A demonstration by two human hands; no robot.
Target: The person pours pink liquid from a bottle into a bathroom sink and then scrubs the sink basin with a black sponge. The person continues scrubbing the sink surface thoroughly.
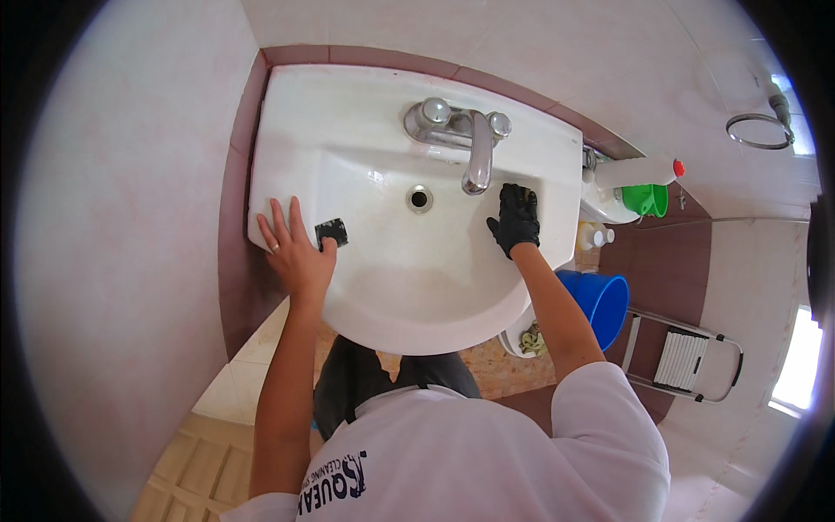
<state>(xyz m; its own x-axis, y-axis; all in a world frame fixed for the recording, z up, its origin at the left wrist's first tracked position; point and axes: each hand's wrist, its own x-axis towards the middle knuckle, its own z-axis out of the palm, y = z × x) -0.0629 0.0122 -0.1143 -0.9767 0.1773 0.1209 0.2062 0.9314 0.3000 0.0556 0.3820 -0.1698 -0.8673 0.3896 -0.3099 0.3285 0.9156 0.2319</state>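
My bare left hand [300, 258] rests on the left rim of a white sink [300, 113], its fingers spread and a ring on one of them. Beside its thumb lies a small black square pad [332, 230] with pale smears; the thumb tip meets its lower edge. In a black glove, my right hand [518, 222] presses against the right inner wall of the basin. Its fingers are together and bent; a dark bit with yellowish specks shows at their tips, too small to name. A chrome faucet [479, 157] reaches over the basin, near the round drain [419, 199].
Right of the sink stand a white bottle with a red cap [639, 172], a green container [645, 200] and a blue bucket [606, 304]. A folding step stool [683, 358] leans by the right wall. A metal ring [759, 130] hangs above. Tiled walls border the sink's left and back.
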